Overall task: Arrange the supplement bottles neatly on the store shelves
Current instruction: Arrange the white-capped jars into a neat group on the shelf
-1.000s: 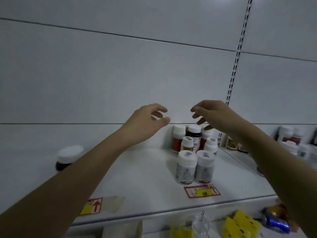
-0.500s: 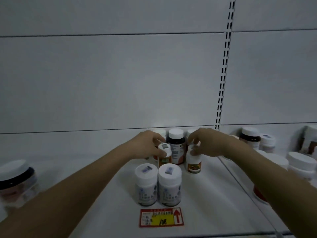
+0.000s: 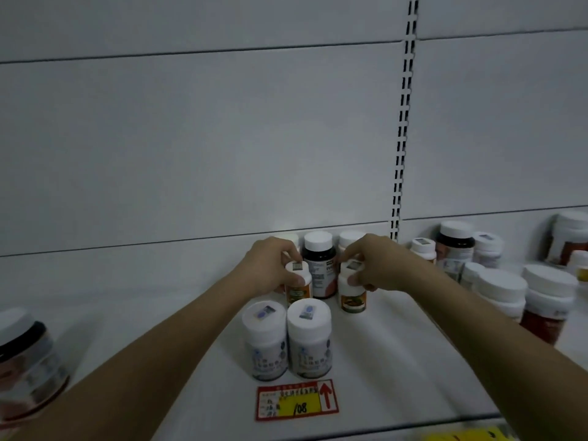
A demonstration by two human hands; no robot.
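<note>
Can't read the labels on the two small orange-label bottles (image 3: 298,292) (image 3: 352,300), too blurry, and the fingers (image 3: 288,256) cover part of the caps. Left of those fingers, big dark jar (image 3: 27,361) smeared and cut off by the frame edge. Behind the fingers, two white-capped bottles (image 3: 350,238) mostly hidden, no telling what they are. Far right of the fingers, a white tub (image 3: 571,237) chopped by the edge, fuzzy. Below, price tag (image 3: 297,400) small print unreadable, only "/08" legible. Bottom edge, yellow packets (image 3: 467,436) barely poking in.
</note>
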